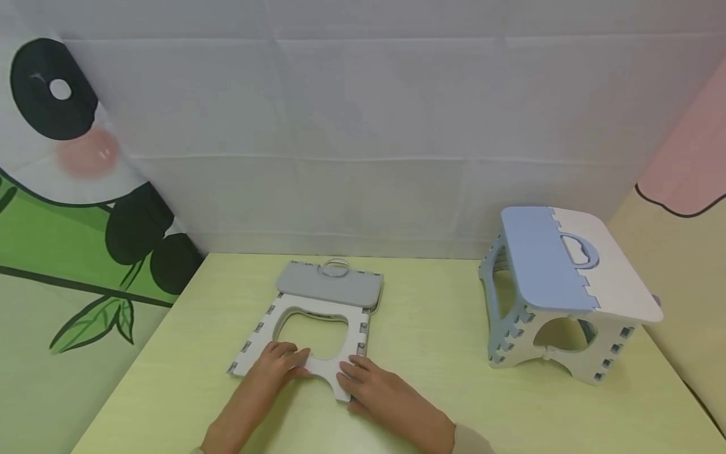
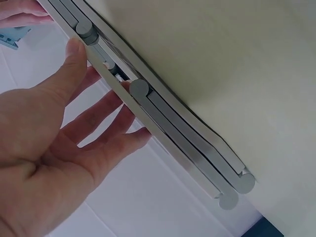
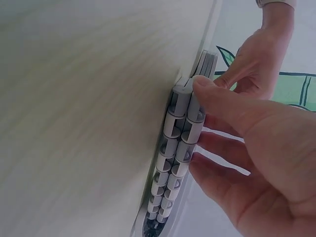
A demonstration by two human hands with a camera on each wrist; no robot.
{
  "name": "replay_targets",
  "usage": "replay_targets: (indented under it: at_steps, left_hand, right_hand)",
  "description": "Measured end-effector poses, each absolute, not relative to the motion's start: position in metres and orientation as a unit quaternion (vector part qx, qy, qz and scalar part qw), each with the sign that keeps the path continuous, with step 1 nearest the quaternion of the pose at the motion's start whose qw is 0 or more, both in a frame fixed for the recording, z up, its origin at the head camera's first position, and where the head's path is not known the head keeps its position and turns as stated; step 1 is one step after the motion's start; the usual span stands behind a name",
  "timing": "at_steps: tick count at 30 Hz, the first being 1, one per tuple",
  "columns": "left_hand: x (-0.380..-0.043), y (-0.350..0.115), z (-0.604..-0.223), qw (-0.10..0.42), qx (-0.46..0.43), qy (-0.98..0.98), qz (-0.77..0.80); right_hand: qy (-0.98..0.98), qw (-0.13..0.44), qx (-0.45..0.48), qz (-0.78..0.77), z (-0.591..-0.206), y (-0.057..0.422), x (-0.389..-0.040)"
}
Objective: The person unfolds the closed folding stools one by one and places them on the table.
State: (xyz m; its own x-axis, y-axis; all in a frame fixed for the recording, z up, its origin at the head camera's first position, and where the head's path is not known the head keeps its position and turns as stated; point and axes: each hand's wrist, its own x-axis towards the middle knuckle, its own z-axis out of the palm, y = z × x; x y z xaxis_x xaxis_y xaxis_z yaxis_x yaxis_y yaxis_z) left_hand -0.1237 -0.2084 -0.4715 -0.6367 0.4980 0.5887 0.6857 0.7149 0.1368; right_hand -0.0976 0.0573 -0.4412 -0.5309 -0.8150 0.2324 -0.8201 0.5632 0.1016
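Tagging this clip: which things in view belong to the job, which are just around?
In the job:
gray-and-white stool, folded flat
left hand and right hand, gripping it

Just around:
blue-and-white stool, standing open, untouched
cartoon print at left

We see a pale yellow-green worktop (image 1: pixel 431 315) with faint streaks like grain in its surface and a straight far edge. Left of its middle we find a folded grey-and-white step stool (image 1: pixel 317 304), lying flat or nearly so, grey toward the far edge and white nearer us, with a large opening through the white. Well apart from it, on the right side, we have a blue-and-white step stool (image 1: pixel 567 293) standing unfolded and upright.
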Motion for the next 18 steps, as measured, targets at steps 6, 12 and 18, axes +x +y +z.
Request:
replay_targets:
  at_steps: [6, 12, 18]
  left_hand:
    - [-0.1236, -0.2061, -0.4727, 0.256, -0.340, -0.887, -0.182]
    - [-0.1257, -0.2049, -0.4735, 0.252, -0.343, -0.886, -0.184]
    - [-0.1278, -0.2036, -0.4696, 0.232, -0.350, -0.888, -0.188]
  right_hand:
    - [-0.868, 0.146, 0.474, -0.006, -0.4420, 0.0600, -0.0967]
    - [-0.863, 0.163, 0.478, -0.003, -0.4424, 0.0612, -0.0967]
    - [-0.851, 0.208, 0.482, -0.022, -0.4458, 0.0618, -0.0959]
